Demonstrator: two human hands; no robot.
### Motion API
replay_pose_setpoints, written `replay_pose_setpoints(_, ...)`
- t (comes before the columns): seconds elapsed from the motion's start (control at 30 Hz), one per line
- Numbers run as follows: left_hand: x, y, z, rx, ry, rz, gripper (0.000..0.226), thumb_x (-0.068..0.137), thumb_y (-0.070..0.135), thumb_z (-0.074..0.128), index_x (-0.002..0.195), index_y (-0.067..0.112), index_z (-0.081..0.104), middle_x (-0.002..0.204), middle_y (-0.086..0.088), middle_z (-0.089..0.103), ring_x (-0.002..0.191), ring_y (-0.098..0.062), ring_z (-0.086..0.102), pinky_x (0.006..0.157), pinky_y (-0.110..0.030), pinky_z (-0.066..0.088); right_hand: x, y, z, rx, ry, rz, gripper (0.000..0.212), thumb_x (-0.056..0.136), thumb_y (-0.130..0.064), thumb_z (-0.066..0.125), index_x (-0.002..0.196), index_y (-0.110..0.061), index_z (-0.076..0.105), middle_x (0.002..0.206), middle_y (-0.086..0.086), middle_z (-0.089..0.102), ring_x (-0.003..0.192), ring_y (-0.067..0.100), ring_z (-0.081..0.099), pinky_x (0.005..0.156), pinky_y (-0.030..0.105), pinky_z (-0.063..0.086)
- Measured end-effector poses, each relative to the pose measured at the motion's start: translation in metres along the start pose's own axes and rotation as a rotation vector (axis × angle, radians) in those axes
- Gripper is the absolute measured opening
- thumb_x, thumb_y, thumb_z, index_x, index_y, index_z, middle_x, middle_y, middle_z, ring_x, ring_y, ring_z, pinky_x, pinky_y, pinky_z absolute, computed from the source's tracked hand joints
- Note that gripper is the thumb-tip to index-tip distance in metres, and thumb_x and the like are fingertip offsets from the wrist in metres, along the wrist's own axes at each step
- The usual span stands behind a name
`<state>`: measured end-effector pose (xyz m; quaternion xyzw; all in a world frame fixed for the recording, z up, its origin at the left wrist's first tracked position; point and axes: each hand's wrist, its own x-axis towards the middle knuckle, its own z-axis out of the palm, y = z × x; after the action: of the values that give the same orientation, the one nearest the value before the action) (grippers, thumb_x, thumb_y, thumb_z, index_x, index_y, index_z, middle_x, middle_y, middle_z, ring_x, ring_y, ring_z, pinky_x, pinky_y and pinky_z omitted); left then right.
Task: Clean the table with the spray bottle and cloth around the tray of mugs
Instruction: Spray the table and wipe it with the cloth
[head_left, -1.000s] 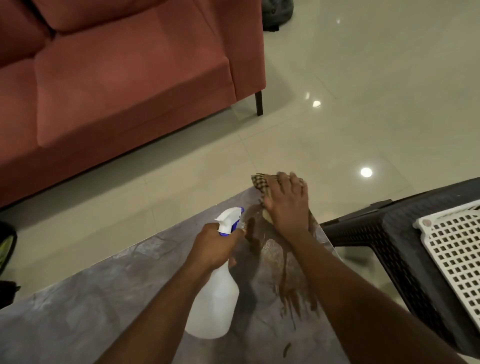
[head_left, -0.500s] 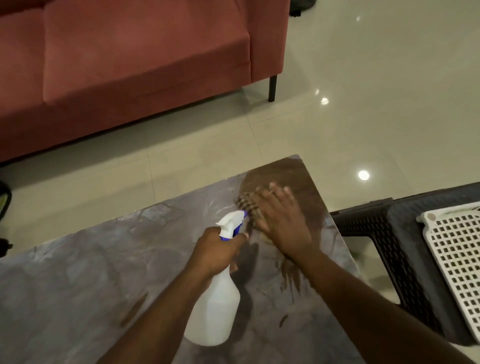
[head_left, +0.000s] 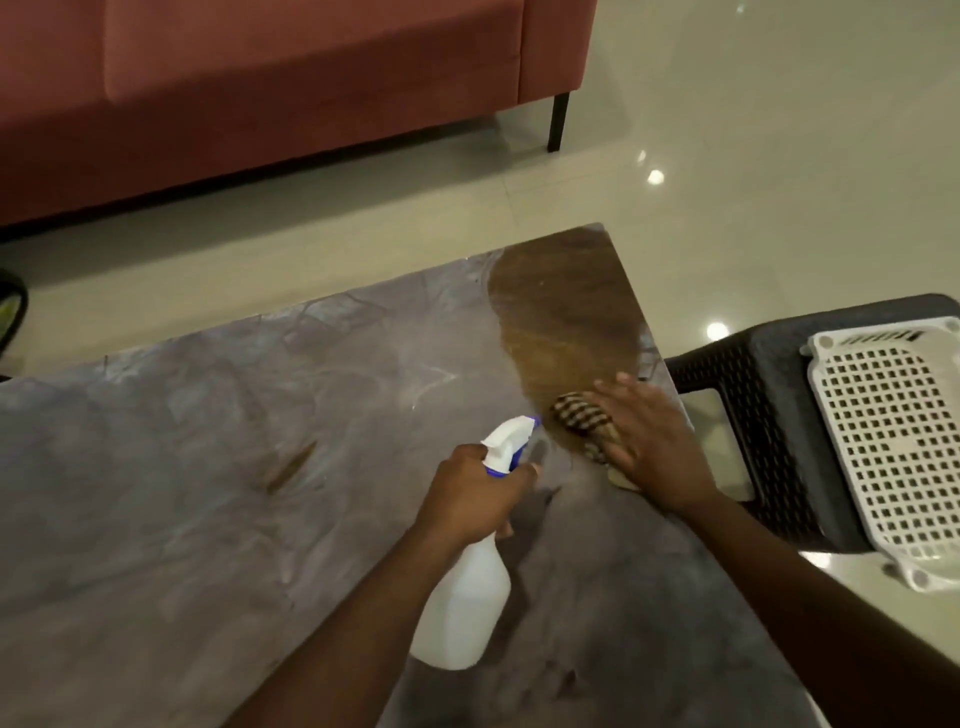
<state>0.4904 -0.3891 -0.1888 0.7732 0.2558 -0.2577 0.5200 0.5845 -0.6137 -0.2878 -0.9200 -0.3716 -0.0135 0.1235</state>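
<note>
A grey marbled table (head_left: 208, 509) fills the lower left of the head view. My left hand (head_left: 470, 499) grips the neck of a white spray bottle (head_left: 467, 608) with a blue and white nozzle, held above the table. My right hand (head_left: 649, 447) presses flat on a checked cloth (head_left: 579, 418) near the table's right edge. A brown smeared wet patch (head_left: 566, 312) covers the far right corner behind the cloth. A small brown streak (head_left: 291, 465) lies left of the bottle. No tray of mugs is in view.
A red sofa (head_left: 291, 78) stands beyond the table across a strip of glossy tiled floor (head_left: 779, 156). To the right, close to the table's edge, is a dark woven plastic stool (head_left: 753, 415) with a white perforated basket (head_left: 893, 447) on it.
My right hand has dragged the cloth from the far corner back toward me and to the right, leaving a wide brown smear. The left hand keeps hold of the bottle.
</note>
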Motion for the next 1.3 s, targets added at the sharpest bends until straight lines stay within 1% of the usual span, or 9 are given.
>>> replay_pose_setpoints(0.13, -0.038, -0.021, 0.023, -0.02, -0.063, 0.01, 0.051, 0.079, 0.044, 0.065, 0.13, 0.043, 0.056, 0.087, 0.001, 0.071, 0.042, -0.014, 0.057, 0.054, -0.021, 0.049, -0.008, -0.011, -0.001, 0.007, 0.085, 0.412, 0.045, 0.087, -0.028, 0.049, 0.128, -0.009, 0.053, 0.131, 0.011, 0.056, 0.124, 0.032, 0.048, 0.108, 0.046, 0.032)
replay_pose_setpoints(0.33, -0.096, -0.062, 0.071, 0.036, -0.066, -0.005, 0.049, 0.07, 0.049, 0.059, 0.115, 0.032, 0.065, 0.076, -0.002, 0.07, 0.037, -0.013, 0.059, 0.064, -0.025, 0.054, -0.11, -0.04, -0.007, 0.05, -0.013, 0.037, 0.05, 0.088, -0.033, 0.046, 0.131, -0.009, 0.051, 0.136, 0.009, 0.053, 0.13, 0.027, 0.04, 0.11, 0.041, 0.024)
replay_pose_setpoints(0.53, -0.122, -0.087, 0.115, 0.179, -0.115, 0.039, 0.048, 0.075, 0.05, 0.057, 0.123, 0.046, 0.057, 0.075, 0.001, 0.07, 0.035, -0.001, 0.054, 0.078, -0.027, 0.057, -0.119, -0.04, -0.013, 0.127, -0.006, 0.399, 0.053, 0.087, -0.036, 0.042, 0.13, -0.008, 0.052, 0.133, 0.014, 0.054, 0.126, 0.031, 0.044, 0.108, 0.035, 0.019)
replay_pose_setpoints(0.63, -0.131, -0.093, 0.129, 0.174, -0.124, 0.002, 0.037, 0.077, 0.052, 0.063, 0.113, 0.043, 0.062, 0.061, 0.003, 0.06, 0.036, -0.006, 0.056, 0.069, -0.024, 0.056, -0.137, -0.042, -0.017, 0.126, -0.038, 0.256, 0.052, 0.086, -0.032, 0.044, 0.131, -0.007, 0.051, 0.135, 0.012, 0.053, 0.129, 0.03, 0.039, 0.111, 0.031, 0.014)
replay_pose_setpoints(0.73, -0.139, -0.1, 0.134, 0.165, -0.162, 0.036, 0.046, 0.08, 0.044, 0.06, 0.126, 0.048, 0.056, 0.081, 0.005, 0.071, 0.036, -0.007, 0.057, 0.069, -0.022, 0.054, -0.188, -0.031, -0.029, 0.135, -0.106, 0.148, 0.052, 0.088, -0.033, 0.045, 0.133, -0.007, 0.05, 0.137, 0.012, 0.051, 0.131, 0.027, 0.034, 0.112, 0.03, 0.013)
replay_pose_setpoints(0.9, -0.152, -0.095, 0.138, 0.156, -0.261, 0.027, 0.041, 0.084, 0.044, 0.064, 0.125, 0.048, 0.057, 0.057, 0.014, 0.055, 0.041, -0.013, 0.057, 0.062, -0.019, 0.049, -0.19, -0.028, -0.029, 0.17, 0.033, 0.57, 0.05, 0.088, -0.034, 0.042, 0.131, -0.009, 0.05, 0.134, 0.012, 0.052, 0.126, 0.029, 0.044, 0.108, 0.04, 0.029)
replay_pose_setpoints(1.07, -0.147, -0.104, 0.142, 0.153, -0.123, -0.023, 0.047, 0.069, 0.051, 0.056, 0.11, 0.031, 0.067, 0.079, -0.003, 0.073, 0.049, -0.014, 0.066, 0.069, -0.032, 0.058, -0.227, -0.106, -0.002, 0.065, -0.046, 0.189, 0.047, 0.09, -0.025, 0.043, 0.135, -0.013, 0.045, 0.141, 0.007, 0.048, 0.134, 0.026, 0.038, 0.111, 0.042, 0.027)
replay_pose_setpoints(1.17, -0.146, -0.108, 0.126, 0.081, -0.177, -0.021, 0.043, 0.075, 0.051, 0.063, 0.118, 0.043, 0.061, 0.096, 0.003, 0.073, 0.045, -0.01, 0.061, 0.065, -0.024, 0.055, -0.274, -0.097, -0.015, 0.026, -0.067, 0.12, 0.054, 0.088, -0.028, 0.049, 0.139, -0.014, 0.037, 0.143, 0.008, 0.045, 0.138, 0.024, 0.032, 0.113, 0.043, 0.025)
replay_pose_setpoints(1.3, -0.136, -0.121, 0.093, 0.097, 0.006, -0.05, 0.042, 0.075, 0.045, 0.063, 0.114, 0.03, 0.068, 0.097, -0.004, 0.076, 0.053, -0.016, 0.068, 0.061, -0.02, 0.052, -0.23, -0.095, -0.013, -0.026, 0.08, 0.595, 0.052, 0.088, -0.021, 0.052, 0.138, -0.011, 0.04, 0.139, 0.01, 0.05, 0.135, 0.026, 0.035, 0.114, 0.039, 0.021)
